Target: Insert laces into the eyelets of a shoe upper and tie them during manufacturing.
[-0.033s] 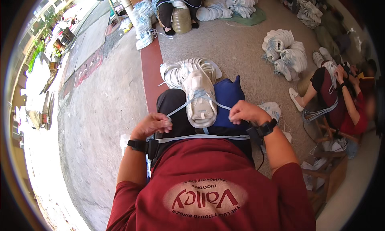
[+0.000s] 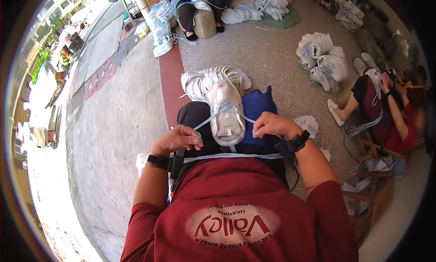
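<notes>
A whitish shoe upper lies across my lap, its heel end toward me and its far end against a stack of white shoe uppers. A light blue shoelace crosses over the upper, with one end running out to each side. My left hand pinches the left end. The right end is pinched between the fingers of my right hand. Both hands hang a little above my thighs, one on each side of the upper. A blue cloth covers my right thigh beside the upper.
Bundles of white uppers lie on the floor to the right. A co-worker in a red top sits at far right near a wooden stool. Ahead, another person sits behind a ribbed jar. More bundles lie nearby.
Both my hands have moved slightly inward, closer to the shoe upper, still holding the shoelace ends. The upper has stayed in place.
</notes>
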A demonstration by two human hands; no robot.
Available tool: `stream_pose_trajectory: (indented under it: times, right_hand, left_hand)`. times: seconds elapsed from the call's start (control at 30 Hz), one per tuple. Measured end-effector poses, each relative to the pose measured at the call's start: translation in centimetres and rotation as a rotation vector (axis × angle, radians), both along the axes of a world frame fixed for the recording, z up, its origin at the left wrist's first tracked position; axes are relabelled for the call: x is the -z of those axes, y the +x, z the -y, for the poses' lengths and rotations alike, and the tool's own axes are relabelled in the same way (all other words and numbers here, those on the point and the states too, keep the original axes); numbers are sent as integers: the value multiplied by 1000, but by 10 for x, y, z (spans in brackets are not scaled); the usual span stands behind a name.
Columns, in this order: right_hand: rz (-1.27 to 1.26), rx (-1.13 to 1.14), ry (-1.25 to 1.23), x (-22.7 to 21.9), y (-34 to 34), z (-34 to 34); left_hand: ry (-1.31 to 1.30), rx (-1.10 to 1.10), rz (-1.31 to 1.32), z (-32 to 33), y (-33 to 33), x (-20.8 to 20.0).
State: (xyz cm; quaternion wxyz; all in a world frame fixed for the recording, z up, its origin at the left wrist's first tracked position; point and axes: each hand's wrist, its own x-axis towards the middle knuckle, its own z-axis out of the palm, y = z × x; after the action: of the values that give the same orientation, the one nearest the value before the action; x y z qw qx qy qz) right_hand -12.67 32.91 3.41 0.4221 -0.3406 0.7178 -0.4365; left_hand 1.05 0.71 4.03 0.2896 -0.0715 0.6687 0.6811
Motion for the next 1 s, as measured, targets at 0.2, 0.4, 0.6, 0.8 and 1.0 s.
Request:
stream_pose_trajectory:
  times: [0.2,0.4,0.6,0.8,1.0]
  right_hand:
    - [-1216,377,-223,52,-36,60]
    - [96,794,-345,51,-36,76]
    - [95,742,-281,59,-37,80]
    - [-673,718,50,66,-30,93]
    - [-765,676,87,63,-25,94]
  left_hand:
    - [-211,22,-323,-15,-72,39]
    - [-167,-197,-482,-18,-77,47]
    - [-79,-244,-527,-18,-77,52]
    - [-210,-256,-633,-20,-74,57]
    - [-240,-229,-706,-26,-72,57]
